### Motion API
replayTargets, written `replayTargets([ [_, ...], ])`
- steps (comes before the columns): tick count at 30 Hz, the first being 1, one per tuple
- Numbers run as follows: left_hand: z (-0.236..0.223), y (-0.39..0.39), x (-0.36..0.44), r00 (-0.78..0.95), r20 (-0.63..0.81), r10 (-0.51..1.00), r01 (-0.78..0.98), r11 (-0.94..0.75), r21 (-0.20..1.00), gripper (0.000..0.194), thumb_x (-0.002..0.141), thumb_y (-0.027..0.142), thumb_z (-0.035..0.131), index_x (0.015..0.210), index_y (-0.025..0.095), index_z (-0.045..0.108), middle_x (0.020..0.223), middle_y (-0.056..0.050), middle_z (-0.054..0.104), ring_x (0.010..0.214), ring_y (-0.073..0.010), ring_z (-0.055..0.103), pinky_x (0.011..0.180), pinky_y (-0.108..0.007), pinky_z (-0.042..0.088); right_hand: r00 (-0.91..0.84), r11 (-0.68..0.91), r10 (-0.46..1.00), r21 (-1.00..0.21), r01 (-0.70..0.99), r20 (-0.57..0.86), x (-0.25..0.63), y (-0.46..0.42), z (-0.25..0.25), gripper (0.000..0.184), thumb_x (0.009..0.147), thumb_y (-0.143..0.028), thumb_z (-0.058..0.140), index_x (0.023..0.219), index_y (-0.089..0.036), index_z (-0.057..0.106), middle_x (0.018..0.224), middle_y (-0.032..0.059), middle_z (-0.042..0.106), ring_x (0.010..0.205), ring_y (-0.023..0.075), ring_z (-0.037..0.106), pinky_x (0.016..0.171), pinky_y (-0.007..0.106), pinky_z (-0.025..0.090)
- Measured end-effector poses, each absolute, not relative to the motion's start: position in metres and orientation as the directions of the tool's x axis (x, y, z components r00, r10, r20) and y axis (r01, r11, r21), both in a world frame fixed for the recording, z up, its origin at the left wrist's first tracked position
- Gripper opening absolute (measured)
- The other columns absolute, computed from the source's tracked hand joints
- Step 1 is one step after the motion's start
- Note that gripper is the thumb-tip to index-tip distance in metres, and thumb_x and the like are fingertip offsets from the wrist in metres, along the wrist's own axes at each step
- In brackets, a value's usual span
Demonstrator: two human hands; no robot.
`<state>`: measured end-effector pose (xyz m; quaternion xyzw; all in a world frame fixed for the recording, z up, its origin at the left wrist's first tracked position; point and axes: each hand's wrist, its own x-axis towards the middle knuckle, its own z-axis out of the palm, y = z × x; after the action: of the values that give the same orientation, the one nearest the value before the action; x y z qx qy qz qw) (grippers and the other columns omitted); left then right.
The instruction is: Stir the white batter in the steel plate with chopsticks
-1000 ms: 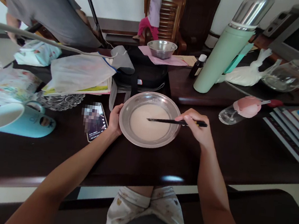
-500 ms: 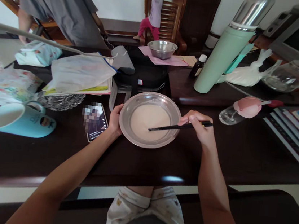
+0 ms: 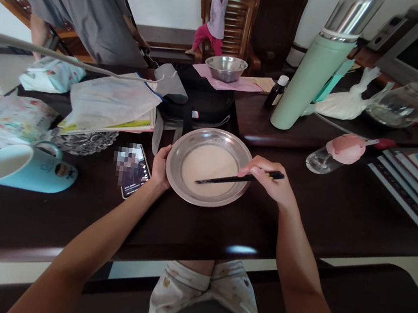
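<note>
A wide metal bowl [image 3: 175, 172] rests on the dark table, holding a pale, creamy liquid [image 3: 211, 164]. My left hand [image 3: 161, 167] grips the bowl's left rim, its fingers partly hidden beneath and behind it. Black chopsticks [image 3: 225, 179] are pinched in my right hand [image 3: 269, 179] over the right rim. Their tips dip into the liquid near the front left of its surface. Just left of my left hand lies a phone [image 3: 134, 173] with its screen lit.
Left are a light-blue mug [image 3: 28, 167], a glass dish [image 3: 85, 141] and papers [image 3: 112, 101]. Behind the bowl sit a black case [image 3: 204, 102] and a small metal bowl [image 3: 225, 69]. A green thermos [image 3: 309, 82], a pink-lidded bottle [image 3: 341, 150] and books [image 3: 407, 181] stand right. Two people are beyond.
My right hand and the chopsticks swung right and toward me, then back left, their tips shifting within the liquid. My left hand stays on the bowl. The person in grey moved right.
</note>
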<state>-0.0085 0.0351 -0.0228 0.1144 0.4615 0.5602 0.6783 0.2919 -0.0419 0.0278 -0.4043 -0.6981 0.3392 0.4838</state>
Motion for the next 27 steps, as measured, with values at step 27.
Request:
replayTargets([
  [27,-0.0200,0.0334,-0.0078,-0.040,-0.507,0.861,-0.640,0.367,0.675,0.017,0.084,0.038,0.073,0.078,0.022,0.071,0.080,-0.008,0.082,0.096,-0.0385,0.083,0.089,-0.051,0.070,-0.188,0.478,0.878,-0.820,0.315,0.440,0.2915,-0.0404,0.0286,0.039,0.105,-0.060,0.068,0.090,-0.030,0.089,0.091,0.0048,0.088,0.089,0.0232,0.078,0.084,0.040,0.062],
])
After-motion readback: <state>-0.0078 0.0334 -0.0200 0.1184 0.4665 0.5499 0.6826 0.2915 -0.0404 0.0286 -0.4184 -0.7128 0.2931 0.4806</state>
